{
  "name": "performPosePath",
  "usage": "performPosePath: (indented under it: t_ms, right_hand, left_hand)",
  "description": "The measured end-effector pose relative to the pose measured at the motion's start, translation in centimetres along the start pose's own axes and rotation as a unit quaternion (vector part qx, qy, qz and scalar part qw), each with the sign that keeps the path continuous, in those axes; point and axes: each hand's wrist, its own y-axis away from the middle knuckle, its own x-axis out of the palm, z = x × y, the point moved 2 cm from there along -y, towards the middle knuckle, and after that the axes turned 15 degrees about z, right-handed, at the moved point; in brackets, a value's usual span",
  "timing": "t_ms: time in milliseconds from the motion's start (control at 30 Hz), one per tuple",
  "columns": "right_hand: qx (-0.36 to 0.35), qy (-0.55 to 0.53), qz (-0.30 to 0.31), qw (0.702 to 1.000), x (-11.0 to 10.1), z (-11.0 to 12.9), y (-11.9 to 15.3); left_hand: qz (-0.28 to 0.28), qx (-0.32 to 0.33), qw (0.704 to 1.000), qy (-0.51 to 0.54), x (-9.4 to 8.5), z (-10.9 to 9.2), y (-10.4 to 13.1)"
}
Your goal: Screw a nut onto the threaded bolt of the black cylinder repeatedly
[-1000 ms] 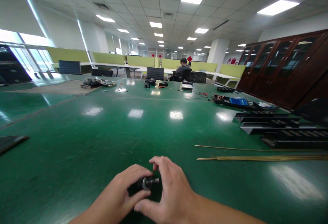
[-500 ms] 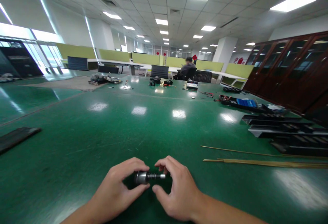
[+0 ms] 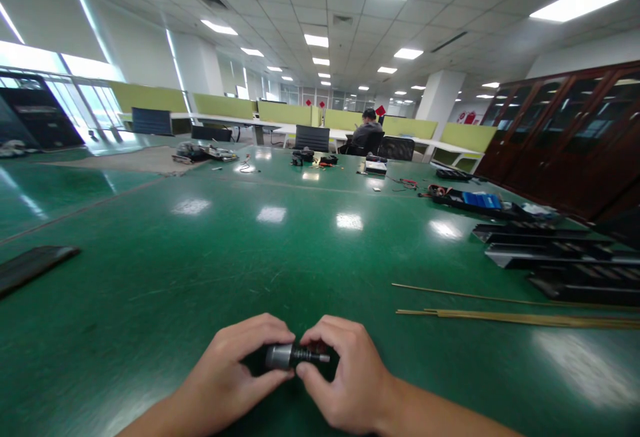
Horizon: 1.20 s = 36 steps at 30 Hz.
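Shifted inward since the frame half a second ago, with the right hand (image 3: 353, 373): from around the free end of the coiled shaft (image 3: 320, 357) to just beside the left fingertips. Shown slightly lower in view as well, with the metal cylinder (image 3: 280, 357). Judged to bring both hands to bear on one part, instead of leaving the hold to the left alone.

Found between the hands, cylinder end to the left, shaft end to the right. Clamped on the cylinder with the left hand (image 3: 233, 370), thumb below, fingers above. Curled around the coiled section with the right, thumb and fingers near together; not possible to confirm a grip, nor whether raised off the green surface (image 3: 190, 270).

Changed further from the earlier frame: bright glint on the shaft tip, now duller. Unchanged: thin rods (image 3: 500, 317) to the right of the right hand; black channels (image 3: 550, 253) beyond these; dark flat piece (image 3: 35, 268) well left of the left hand.
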Motion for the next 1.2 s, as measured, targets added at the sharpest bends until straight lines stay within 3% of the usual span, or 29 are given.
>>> performPosePath:
  t_ms: [633,1200]
  right_hand:
    - [-0.022,-0.018,0.027,0.999,0.26,-0.50,-0.18]
    - [-0.021,-0.019,0.021,0.999,-0.01,-0.45,-0.11]
  left_hand:
    - [0.015,0.024,0.999,-0.034,-0.03,-0.92,0.19]
    - [0.015,0.016,0.999,-0.047,-0.28,-0.47,0.51]
